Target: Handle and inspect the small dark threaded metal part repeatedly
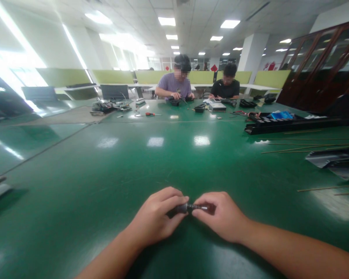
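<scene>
Low over the green table, my left hand [163, 211] pinches a dark grey cylindrical piece [181, 208] between thumb and fingers. Facing it, my right hand [221, 213] grips a reddish-brown, handle-like piece [211, 208]. A thin, dark, ridged shaft [193, 206] bridges the gap between the fingertips and lines up with both pieces. Whether they are joined or one single object, I cannot tell. My fingers and palms hide much of both pieces.
Across the green table [128, 166], two people sit handling parts. A red-handled screwdriver [150, 114] lies toward the far side, near a pile of electronic parts [104, 107]. To the right are a long black channel [291, 124], thin rods [291, 149] and dark metallic pieces [337, 162].
</scene>
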Action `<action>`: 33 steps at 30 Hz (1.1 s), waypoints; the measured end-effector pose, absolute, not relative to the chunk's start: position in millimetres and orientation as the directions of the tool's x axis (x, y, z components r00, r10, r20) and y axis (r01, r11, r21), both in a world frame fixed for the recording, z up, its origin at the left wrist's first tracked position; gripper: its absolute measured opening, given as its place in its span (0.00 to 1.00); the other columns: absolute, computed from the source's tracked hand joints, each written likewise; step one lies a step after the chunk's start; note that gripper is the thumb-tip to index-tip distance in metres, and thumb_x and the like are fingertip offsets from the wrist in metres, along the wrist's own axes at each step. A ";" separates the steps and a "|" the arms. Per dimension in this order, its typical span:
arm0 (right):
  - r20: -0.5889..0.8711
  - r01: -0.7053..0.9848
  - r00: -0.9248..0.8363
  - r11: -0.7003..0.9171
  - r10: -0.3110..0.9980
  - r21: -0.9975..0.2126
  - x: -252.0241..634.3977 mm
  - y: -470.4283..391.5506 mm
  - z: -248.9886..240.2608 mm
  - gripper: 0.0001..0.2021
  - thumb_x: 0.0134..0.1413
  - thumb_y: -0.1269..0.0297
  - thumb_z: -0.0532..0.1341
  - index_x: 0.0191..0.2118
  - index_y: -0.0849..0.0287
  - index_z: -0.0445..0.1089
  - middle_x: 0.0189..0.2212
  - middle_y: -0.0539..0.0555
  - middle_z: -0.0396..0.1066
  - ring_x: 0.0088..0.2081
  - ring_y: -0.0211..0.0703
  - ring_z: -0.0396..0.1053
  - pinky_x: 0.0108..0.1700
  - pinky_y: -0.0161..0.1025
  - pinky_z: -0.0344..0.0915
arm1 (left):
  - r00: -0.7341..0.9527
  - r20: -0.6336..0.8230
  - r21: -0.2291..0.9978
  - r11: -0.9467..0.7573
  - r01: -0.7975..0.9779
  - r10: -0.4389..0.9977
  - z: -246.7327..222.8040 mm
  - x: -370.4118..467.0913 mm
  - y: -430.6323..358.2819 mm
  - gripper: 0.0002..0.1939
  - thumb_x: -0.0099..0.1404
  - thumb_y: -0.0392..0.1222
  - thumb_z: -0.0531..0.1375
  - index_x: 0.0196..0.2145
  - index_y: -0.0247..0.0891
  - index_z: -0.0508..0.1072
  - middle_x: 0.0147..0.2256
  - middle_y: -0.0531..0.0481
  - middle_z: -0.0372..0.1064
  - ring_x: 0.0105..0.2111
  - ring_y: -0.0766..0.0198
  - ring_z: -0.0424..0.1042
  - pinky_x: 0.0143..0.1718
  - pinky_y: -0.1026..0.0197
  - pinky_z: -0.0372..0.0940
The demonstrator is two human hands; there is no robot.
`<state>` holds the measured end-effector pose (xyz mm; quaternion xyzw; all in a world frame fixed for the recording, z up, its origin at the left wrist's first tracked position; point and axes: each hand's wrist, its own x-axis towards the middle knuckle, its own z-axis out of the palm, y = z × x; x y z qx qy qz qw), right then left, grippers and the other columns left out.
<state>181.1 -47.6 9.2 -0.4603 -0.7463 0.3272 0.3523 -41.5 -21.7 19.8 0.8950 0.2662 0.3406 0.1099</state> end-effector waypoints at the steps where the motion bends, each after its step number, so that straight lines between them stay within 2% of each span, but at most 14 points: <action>1: 0.224 0.457 -0.327 0.361 0.918 -0.813 180.9 -47.6 9.6 0.05 0.55 0.65 0.66 0.31 0.58 0.78 0.25 0.49 0.75 0.27 0.38 0.68 0.30 0.33 0.59 | 0.628 0.551 0.374 -0.836 0.402 0.549 20.4 -41.5 -21.8 0.11 0.64 0.33 0.61 0.45 0.38 0.76 0.38 0.44 0.74 0.37 0.61 0.74 0.37 0.61 0.71; 10: 0.198 0.459 -0.318 0.333 0.927 -0.823 181.7 -47.2 8.8 0.04 0.54 0.65 0.66 0.31 0.58 0.78 0.24 0.49 0.75 0.27 0.38 0.68 0.29 0.33 0.59 | 0.632 0.578 0.303 -0.854 0.423 0.517 24.2 -41.2 -22.6 0.11 0.64 0.34 0.61 0.44 0.37 0.76 0.38 0.42 0.75 0.37 0.60 0.75 0.37 0.60 0.72; 33: 0.171 0.421 -0.279 0.280 0.945 -0.863 182.2 -47.0 9.8 0.06 0.55 0.64 0.65 0.32 0.60 0.78 0.23 0.49 0.72 0.25 0.37 0.65 0.27 0.33 0.58 | 0.612 0.597 0.290 -0.851 0.438 0.519 21.3 -49.0 -16.8 0.12 0.62 0.34 0.64 0.45 0.39 0.75 0.39 0.45 0.76 0.38 0.61 0.75 0.40 0.59 0.71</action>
